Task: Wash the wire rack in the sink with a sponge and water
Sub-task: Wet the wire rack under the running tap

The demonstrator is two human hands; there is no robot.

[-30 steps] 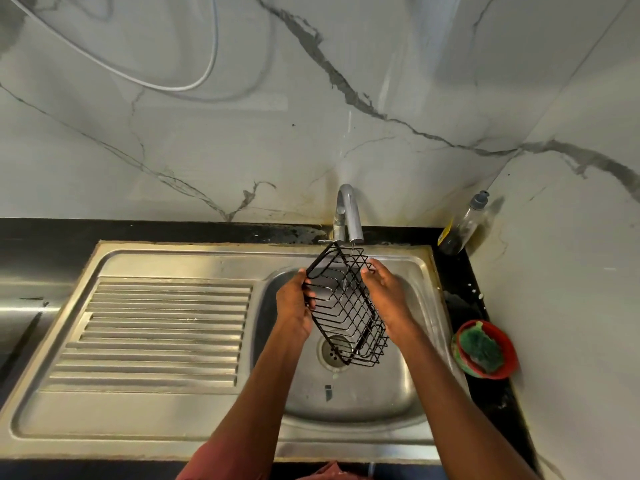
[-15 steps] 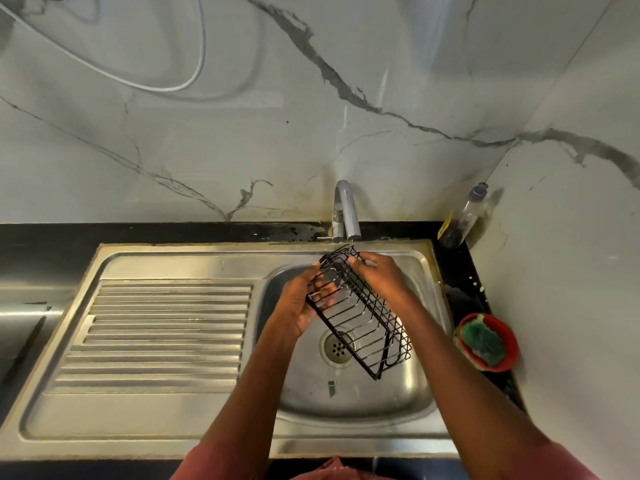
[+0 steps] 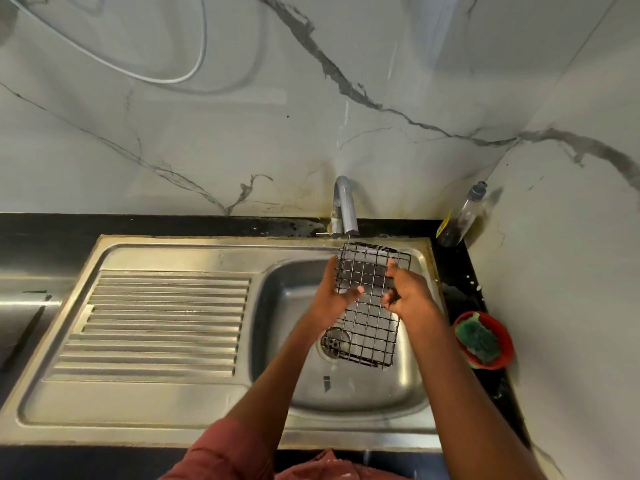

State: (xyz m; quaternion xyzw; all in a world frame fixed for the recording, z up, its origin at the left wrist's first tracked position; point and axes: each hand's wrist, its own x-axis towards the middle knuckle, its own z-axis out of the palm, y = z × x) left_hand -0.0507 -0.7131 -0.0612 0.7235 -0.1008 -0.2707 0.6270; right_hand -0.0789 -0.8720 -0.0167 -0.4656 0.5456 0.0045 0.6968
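Left fingers: the left hand (image 3: pixel 337 297) lies against the left edge of the wire rack (image 3: pixel 370 306), the fingers reaching up behind the grid and the thumb crossing its front, so the edge is held between them.
Right fingers: the right hand (image 3: pixel 407 292) grips the rack's right edge, the thumb up along the grid and the other fingers curled round the wire at the side.
Wire rack: a black grid held between both hands above the sink basin (image 3: pixel 287 341), its flat face turned toward the camera, the upper end just below the spout and the lower end hanging over the drain (image 3: pixel 333 342); whether that end touches the basin floor I cannot tell.
Tap: a chrome tap (image 3: pixel 343 209) stands at the back rim, and a thin stream of water falls from it onto the rack's top edge.
Sink: a steel unit with a ribbed draining board (image 3: pixel 159 323) to the left of the basin, set in a black counter (image 3: pixel 207 225).
Sponge: a green sponge (image 3: pixel 478 339) sits in a small red bowl (image 3: pixel 502 355) on the counter to the right of the sink, well apart from the hands.
Bottle: a clear bottle (image 3: pixel 462 218) with a grey cap leans in the back right corner against the marble wall (image 3: pixel 242 133).
Sleeve: a reddish sleeve (image 3: pixel 225 452) shows on the left arm at the bottom edge.
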